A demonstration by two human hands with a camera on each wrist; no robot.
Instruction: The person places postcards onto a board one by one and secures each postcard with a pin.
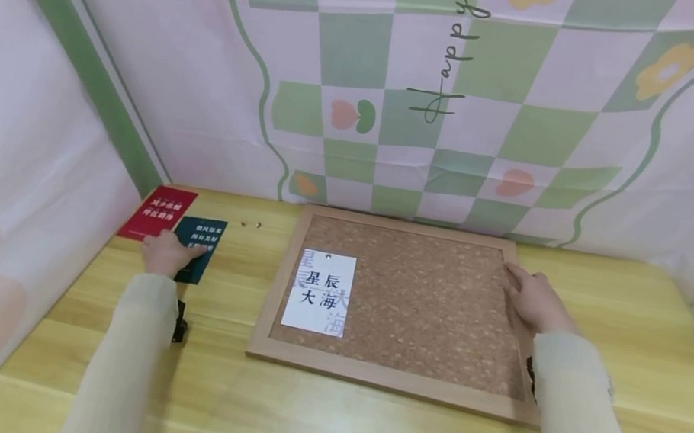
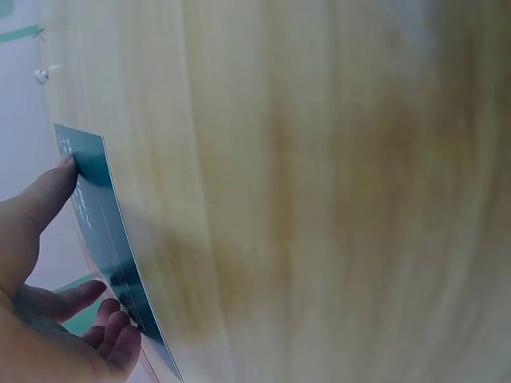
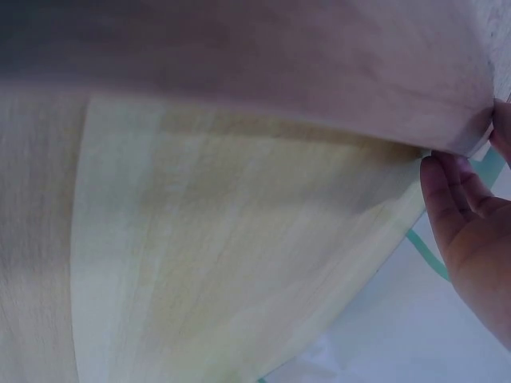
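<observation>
A cork board (image 1: 423, 299) in a light wooden frame lies on the table. Near its left side a white card (image 1: 315, 311) with dark characters hangs from a small pin (image 1: 328, 256). My right hand (image 1: 534, 300) pinches the frame's right edge toward the back, thumb on top and fingers against the outer side; the right wrist view shows these fingers at the frame (image 3: 383, 104). At far left, my left hand (image 1: 164, 254) rests on a dark green card (image 1: 191, 273), its thumb and loosely bent fingers spread across it. Partly beneath that hand's side is a red card (image 1: 158, 214).
Two small pins (image 1: 251, 224) lie on the wooden table (image 1: 204, 393) between the green card and the board. A patterned cloth (image 1: 409, 103) hangs behind the table, and another pale cloth (image 1: 3, 148) runs along its left edge.
</observation>
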